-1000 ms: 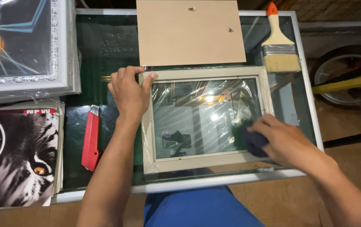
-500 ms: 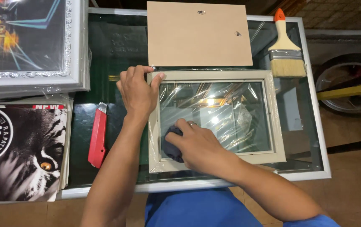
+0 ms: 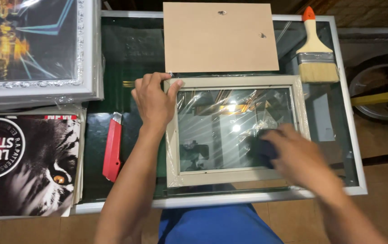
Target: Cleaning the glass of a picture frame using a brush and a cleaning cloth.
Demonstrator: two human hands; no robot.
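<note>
Left hand [image 3: 155, 101] flat, fingers gripping the picture frame [image 3: 234, 130] top-left corner. Right hand [image 3: 300, 156] clenched on a dark cloth [image 3: 261, 151], pressed to the glass, blurred.

On the glass table [image 3: 133, 49] the widest free room is the dark strip between the silver frame [image 3: 90, 54] on the left and the brown backing board [image 3: 220, 37]. Lower in this strip lie the red cutter [image 3: 112, 148] and the left hand [image 3: 154, 103], so passage is narrow there. The beige frame [image 3: 172, 149] fills the middle, with the right hand [image 3: 298, 158] over its right part. To the right, a small bare area stays below the paintbrush [image 3: 316, 50]. The tiger poster [image 3: 31, 162] blocks the near left corner.
</note>
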